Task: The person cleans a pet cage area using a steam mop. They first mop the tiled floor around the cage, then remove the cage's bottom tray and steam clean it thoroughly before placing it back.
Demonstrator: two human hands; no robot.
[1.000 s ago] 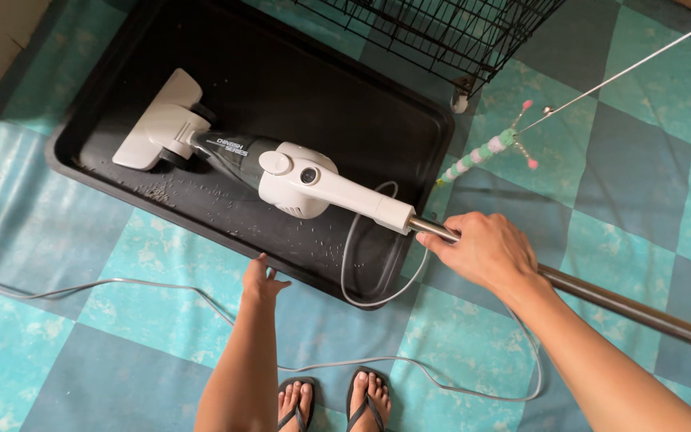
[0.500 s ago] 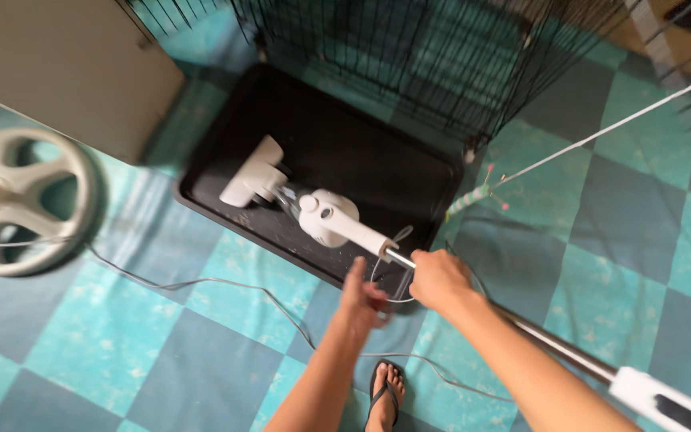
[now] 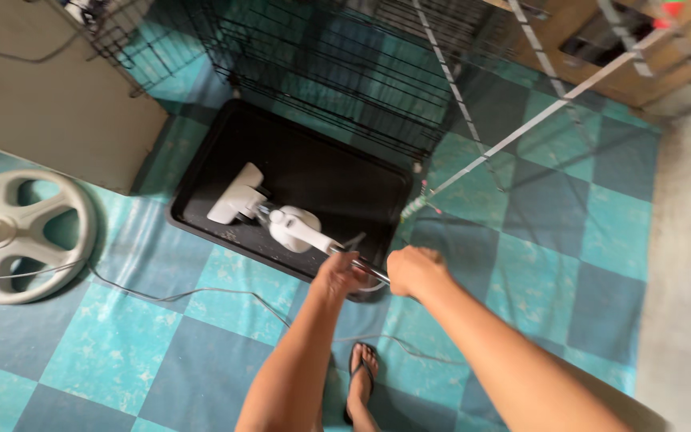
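Checkered teal floor carries a black tray (image 3: 201,210). Both hands, left hand (image 3: 337,276) and right hand (image 3: 412,270), have fingers clamped on the metal tube of the stick vacuum (image 3: 281,220), whose head rests in the tray ahead of the fingers. Rigid, probably front-heavy; hold the tube.

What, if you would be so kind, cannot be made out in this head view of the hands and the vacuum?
- Metal tube of the vacuum cleaner: its rear length is hidden behind the right hand and forearm.
- Left hand: whether its fingers close on the tube is blurred.
- Grey cord: its end is cut off by the left edge.
- Crumbs in the black tray: too small.
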